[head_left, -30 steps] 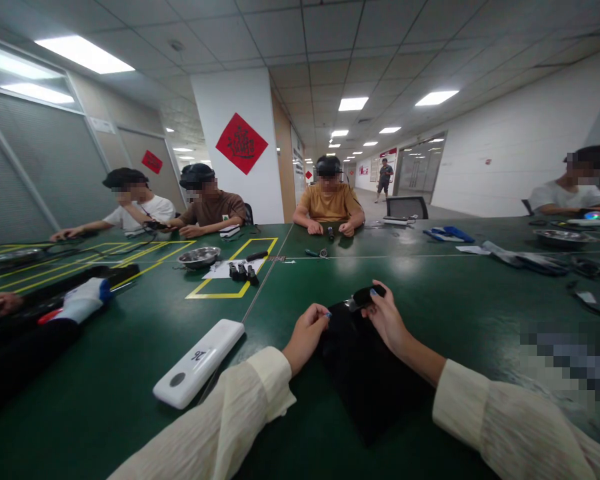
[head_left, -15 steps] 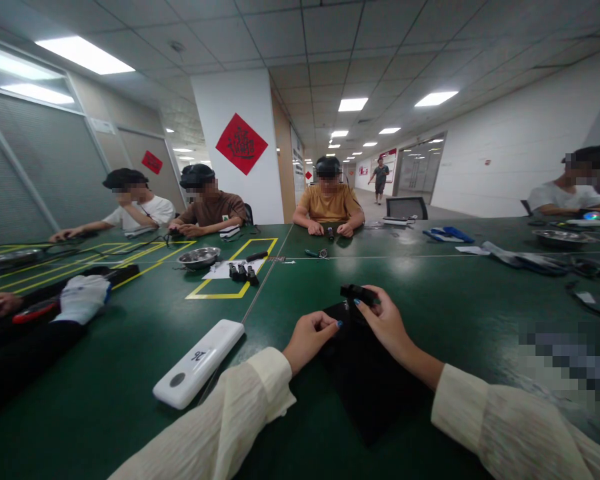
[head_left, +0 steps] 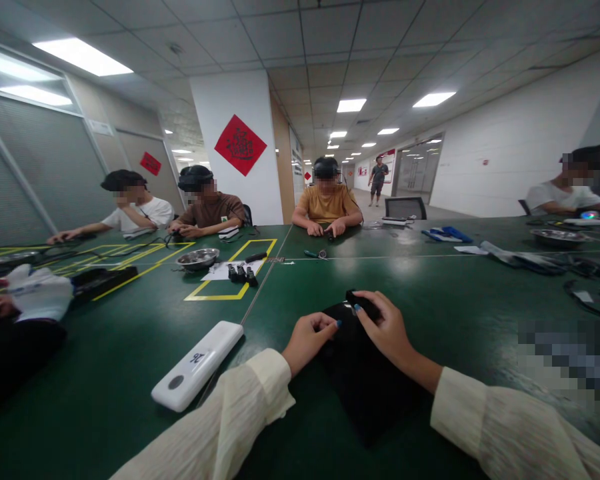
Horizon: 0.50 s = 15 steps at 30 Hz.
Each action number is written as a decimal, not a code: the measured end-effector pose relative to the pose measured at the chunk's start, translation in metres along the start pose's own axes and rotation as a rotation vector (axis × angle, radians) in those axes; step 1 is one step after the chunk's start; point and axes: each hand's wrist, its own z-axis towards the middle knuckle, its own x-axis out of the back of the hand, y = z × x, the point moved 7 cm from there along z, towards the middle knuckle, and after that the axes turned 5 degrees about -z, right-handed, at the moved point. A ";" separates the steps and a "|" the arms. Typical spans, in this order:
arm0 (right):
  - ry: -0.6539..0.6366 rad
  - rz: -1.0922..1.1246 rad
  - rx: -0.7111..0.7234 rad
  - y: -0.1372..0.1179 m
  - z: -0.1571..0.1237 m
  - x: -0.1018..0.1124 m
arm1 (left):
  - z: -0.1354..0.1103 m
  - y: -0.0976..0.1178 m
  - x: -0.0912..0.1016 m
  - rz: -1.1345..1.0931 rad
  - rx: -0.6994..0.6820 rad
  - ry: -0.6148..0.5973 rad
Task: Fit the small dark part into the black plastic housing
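A dark, flat black sheet (head_left: 367, 390), perhaps a bag, lies in front of me with its glossy top edge raised a little. At the left side of that edge my left hand (head_left: 307, 340) is closed, thumb and fingers pinching the black material. Over the top right corner, my right hand (head_left: 387, 327) grips a small black object (head_left: 351, 295). Its fingers cover most of the object, so its kind does not show. Both hands are close together, just above the green table (head_left: 290, 433).
Left of my forearm lies a white power bank (head_left: 197, 367). Several small black clip-like pieces (head_left: 243, 274) sit on white paper beside a metal bowl (head_left: 199, 259). A co-worker's gloved hand (head_left: 40, 293) is at far left. Opposite sits a person (head_left: 327, 203); blue packaging (head_left: 447, 235) lies right.
The black object in my right hand has turned and its far end shows less. My left hand holds its place. The co-worker's gloved hand has moved left, away from me.
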 end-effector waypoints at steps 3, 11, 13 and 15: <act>0.003 0.014 0.010 -0.004 0.000 0.002 | 0.000 -0.001 0.000 -0.012 0.009 0.001; -0.004 -0.073 0.014 -0.005 -0.005 0.001 | -0.002 0.002 0.000 -0.050 0.036 0.011; 0.020 -0.122 -0.004 -0.005 -0.006 0.004 | -0.002 0.001 0.000 -0.054 0.043 0.010; 0.028 -0.157 0.006 -0.008 -0.006 0.005 | -0.001 0.001 -0.001 -0.046 0.042 0.004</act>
